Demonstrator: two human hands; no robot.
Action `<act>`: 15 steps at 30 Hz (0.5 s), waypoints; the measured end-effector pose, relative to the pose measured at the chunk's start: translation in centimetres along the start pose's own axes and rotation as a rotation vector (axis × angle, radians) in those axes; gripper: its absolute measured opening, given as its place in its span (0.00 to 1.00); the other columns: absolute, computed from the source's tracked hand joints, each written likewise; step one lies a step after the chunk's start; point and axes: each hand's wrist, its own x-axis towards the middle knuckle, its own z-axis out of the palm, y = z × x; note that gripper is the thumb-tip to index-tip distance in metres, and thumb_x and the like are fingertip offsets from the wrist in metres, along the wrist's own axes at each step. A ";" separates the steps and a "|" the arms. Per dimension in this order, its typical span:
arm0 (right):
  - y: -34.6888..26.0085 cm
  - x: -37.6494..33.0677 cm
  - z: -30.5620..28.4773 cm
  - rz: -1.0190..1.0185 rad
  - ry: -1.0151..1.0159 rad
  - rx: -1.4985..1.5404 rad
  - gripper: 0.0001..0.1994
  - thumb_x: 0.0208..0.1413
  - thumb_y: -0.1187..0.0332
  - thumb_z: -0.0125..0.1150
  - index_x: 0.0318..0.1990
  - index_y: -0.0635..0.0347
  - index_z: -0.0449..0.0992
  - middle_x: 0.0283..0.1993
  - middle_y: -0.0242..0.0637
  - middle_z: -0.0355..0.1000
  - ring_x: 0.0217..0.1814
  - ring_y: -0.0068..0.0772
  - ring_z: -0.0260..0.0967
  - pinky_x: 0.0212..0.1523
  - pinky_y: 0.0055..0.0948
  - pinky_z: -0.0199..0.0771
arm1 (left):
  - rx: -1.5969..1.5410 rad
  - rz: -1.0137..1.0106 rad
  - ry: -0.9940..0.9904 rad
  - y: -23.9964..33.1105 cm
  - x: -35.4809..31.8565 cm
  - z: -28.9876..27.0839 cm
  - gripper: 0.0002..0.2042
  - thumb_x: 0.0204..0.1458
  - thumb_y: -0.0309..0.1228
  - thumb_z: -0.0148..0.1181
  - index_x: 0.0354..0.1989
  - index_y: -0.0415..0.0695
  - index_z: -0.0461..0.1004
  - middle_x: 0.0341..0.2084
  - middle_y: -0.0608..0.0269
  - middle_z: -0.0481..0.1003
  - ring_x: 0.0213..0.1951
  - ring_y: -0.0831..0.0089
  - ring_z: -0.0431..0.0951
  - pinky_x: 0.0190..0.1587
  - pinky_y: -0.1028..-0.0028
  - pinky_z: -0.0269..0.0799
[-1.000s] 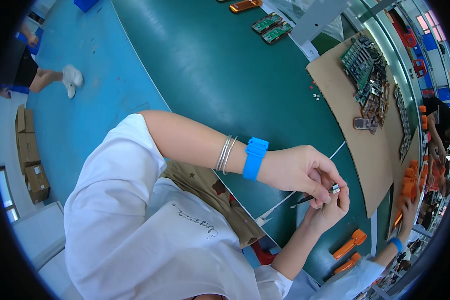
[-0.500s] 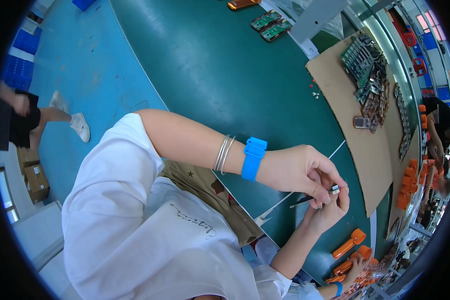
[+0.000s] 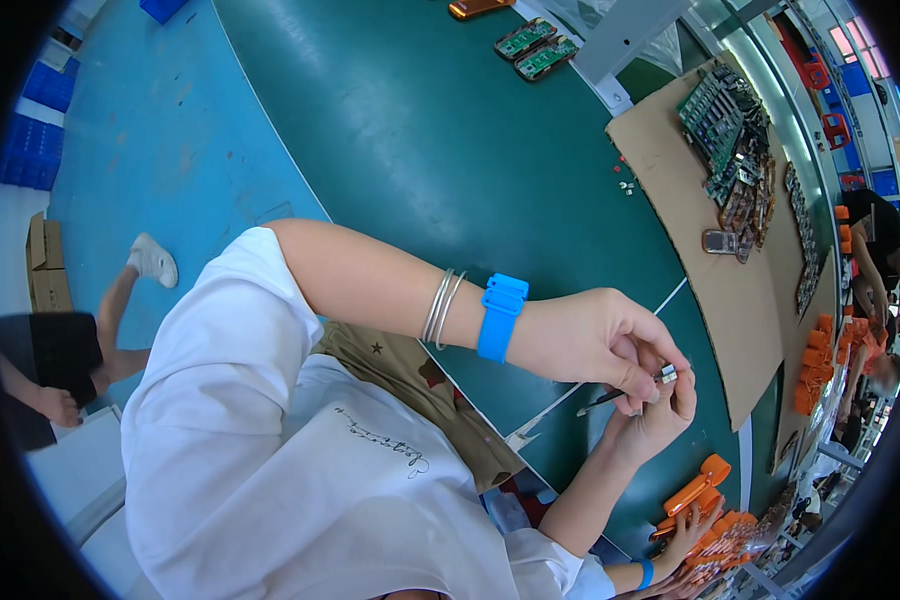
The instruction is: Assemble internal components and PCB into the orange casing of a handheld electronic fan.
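My left hand (image 3: 595, 340), with silver bangles and a blue wrist strap (image 3: 502, 317), reaches across from the left. Its thumb and fingers are pinched around a thin dark stick-like tool (image 3: 602, 399), whose pale tip sticks out below the thumb. From below, my right hand (image 3: 655, 425) meets it, fingers curled in a pinch. A small silver-and-white block-shaped part (image 3: 666, 374) sits between the fingertips of both hands, seemingly in the right hand's pinch. The fingers hide much of the part and the tool.
A green table (image 3: 390, 130) carries a cardboard sheet (image 3: 660, 160) with piled circuit boards (image 3: 715, 120). Two opened casings with green boards (image 3: 545, 58) lie farther off. At the lower right, a co-worker's hand (image 3: 690, 530) touches orange handle-shaped casings (image 3: 698, 483). Another person (image 3: 60, 370) is at the left.
My hands stay almost in place, and the small part has turned slightly. The co-worker's hand has shifted left and down among the orange casings. The person at the left has moved lower in view.
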 end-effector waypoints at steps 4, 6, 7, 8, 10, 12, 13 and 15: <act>0.0 0.0 -0.1 -0.010 -0.007 -0.006 0.04 0.53 0.78 0.59 0.36 0.66 0.76 0.38 0.41 0.71 0.33 0.26 0.70 0.33 0.20 0.72 | -0.001 -0.002 -0.002 0.0 0.0 0.0 0.18 0.54 0.19 0.55 0.54 0.37 0.67 0.35 0.57 0.77 0.37 0.76 0.78 0.44 0.76 0.75; 0.1 0.0 0.0 -0.011 -0.009 0.004 0.04 0.53 0.78 0.60 0.36 0.65 0.76 0.38 0.41 0.71 0.33 0.26 0.70 0.33 0.20 0.72 | 0.001 0.001 -0.001 -0.1 0.0 0.0 0.18 0.54 0.19 0.54 0.55 0.37 0.67 0.35 0.57 0.77 0.37 0.76 0.78 0.44 0.76 0.75; 0.1 0.0 0.0 -0.010 -0.010 0.004 0.04 0.53 0.78 0.60 0.36 0.65 0.76 0.38 0.41 0.71 0.33 0.26 0.70 0.33 0.20 0.72 | 0.002 0.001 0.000 -0.1 0.0 0.0 0.18 0.54 0.19 0.54 0.55 0.37 0.67 0.35 0.57 0.77 0.37 0.76 0.78 0.44 0.76 0.75; 0.1 0.0 0.0 -0.011 -0.009 0.005 0.04 0.53 0.78 0.60 0.36 0.65 0.76 0.38 0.41 0.71 0.33 0.26 0.70 0.33 0.20 0.72 | -0.002 0.000 -0.002 0.0 0.0 0.0 0.18 0.54 0.19 0.54 0.55 0.37 0.67 0.35 0.56 0.77 0.37 0.75 0.78 0.44 0.76 0.75; 0.1 0.0 0.0 -0.011 -0.007 0.004 0.04 0.53 0.78 0.60 0.36 0.65 0.76 0.38 0.40 0.71 0.33 0.26 0.70 0.33 0.19 0.72 | -0.007 -0.002 -0.005 0.0 0.0 0.0 0.18 0.54 0.19 0.54 0.55 0.37 0.67 0.35 0.56 0.77 0.37 0.75 0.78 0.44 0.76 0.75; 0.1 0.0 0.0 -0.019 -0.003 -0.013 0.04 0.52 0.78 0.60 0.36 0.65 0.77 0.38 0.40 0.72 0.32 0.26 0.70 0.33 0.19 0.72 | -0.023 0.003 0.002 0.0 0.0 0.0 0.18 0.54 0.19 0.54 0.55 0.36 0.66 0.35 0.55 0.76 0.37 0.75 0.78 0.45 0.76 0.75; 0.1 0.1 0.1 -0.018 -0.003 -0.013 0.04 0.52 0.78 0.60 0.36 0.65 0.77 0.38 0.40 0.72 0.32 0.26 0.70 0.33 0.19 0.72 | -0.023 0.003 0.002 0.0 0.0 0.0 0.18 0.54 0.19 0.54 0.55 0.36 0.66 0.35 0.55 0.76 0.37 0.75 0.78 0.45 0.76 0.75; 0.1 0.1 0.1 -0.035 -0.013 -0.026 0.04 0.52 0.78 0.60 0.36 0.65 0.77 0.38 0.40 0.72 0.32 0.26 0.70 0.32 0.19 0.72 | -0.030 0.003 -0.001 0.0 0.0 0.0 0.18 0.54 0.19 0.54 0.55 0.36 0.66 0.35 0.55 0.76 0.37 0.75 0.78 0.45 0.75 0.75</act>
